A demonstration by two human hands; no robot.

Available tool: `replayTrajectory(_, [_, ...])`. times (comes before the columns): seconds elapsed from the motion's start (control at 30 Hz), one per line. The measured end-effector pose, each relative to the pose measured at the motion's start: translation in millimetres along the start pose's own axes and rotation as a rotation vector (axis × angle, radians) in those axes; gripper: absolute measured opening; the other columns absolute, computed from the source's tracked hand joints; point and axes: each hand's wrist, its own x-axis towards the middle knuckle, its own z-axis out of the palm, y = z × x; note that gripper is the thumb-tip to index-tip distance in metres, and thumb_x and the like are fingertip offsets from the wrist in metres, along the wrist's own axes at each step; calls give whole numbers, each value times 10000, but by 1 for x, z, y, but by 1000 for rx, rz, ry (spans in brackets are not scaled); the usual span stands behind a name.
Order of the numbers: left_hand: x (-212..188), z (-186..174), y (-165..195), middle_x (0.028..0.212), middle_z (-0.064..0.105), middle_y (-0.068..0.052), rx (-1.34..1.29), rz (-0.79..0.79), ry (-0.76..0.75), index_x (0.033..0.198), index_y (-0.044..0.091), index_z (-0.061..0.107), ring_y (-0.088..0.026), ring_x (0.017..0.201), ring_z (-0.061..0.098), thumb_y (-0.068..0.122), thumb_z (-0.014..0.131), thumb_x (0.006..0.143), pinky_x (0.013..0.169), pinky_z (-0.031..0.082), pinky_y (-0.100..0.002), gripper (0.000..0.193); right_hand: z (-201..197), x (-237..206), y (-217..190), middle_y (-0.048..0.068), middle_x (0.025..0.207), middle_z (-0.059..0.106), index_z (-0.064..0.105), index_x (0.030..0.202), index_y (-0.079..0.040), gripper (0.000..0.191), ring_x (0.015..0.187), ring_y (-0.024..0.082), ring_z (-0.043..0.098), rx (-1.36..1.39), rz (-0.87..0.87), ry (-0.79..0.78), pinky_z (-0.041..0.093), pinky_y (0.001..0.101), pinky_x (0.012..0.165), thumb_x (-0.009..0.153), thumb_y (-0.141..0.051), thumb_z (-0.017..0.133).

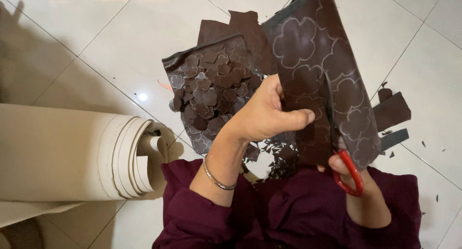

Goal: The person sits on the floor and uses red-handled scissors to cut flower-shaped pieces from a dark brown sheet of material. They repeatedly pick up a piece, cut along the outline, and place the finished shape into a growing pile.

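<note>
Both hands work: left hand (267,115) grips the brown flower-marked sheet (321,71), right hand (353,174) holds red-handled scissors (344,155) cutting it.

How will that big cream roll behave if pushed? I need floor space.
The cream roll lies on its side on the tiled floor, so it would probably roll. Its many wound layers suggest it is heavy. A loose flap beneath may drag.

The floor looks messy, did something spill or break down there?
Nothing broke. Tiny dark brown scraps lie scattered on the white tile floor, offcuts like the brown sheet that the left hand holds and the red-handled scissors in the right hand cut.
</note>
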Motion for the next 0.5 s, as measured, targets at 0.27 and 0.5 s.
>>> replayTrajectory(0.27, [2,4,-11,984,659,24,-92,-22,-26,1153,2,623,-59,913,600,-79,702,886,884,524,-266,290,-2,2,-5,45,1098,559,543,1220,-60,444,994,181,539,-43,-56,44,492,351,814,918,-301,763])
replayTrajectory(0.5, [2,-2,-5,960,682,-17,-53,11,66,1060,-8,673,-97,878,630,10,773,923,866,533,-283,171,34,18,-39,60,1347,530,483,1403,-48,655,1259,212,484,-141,20,46,450,394,1011,894,-334,780])
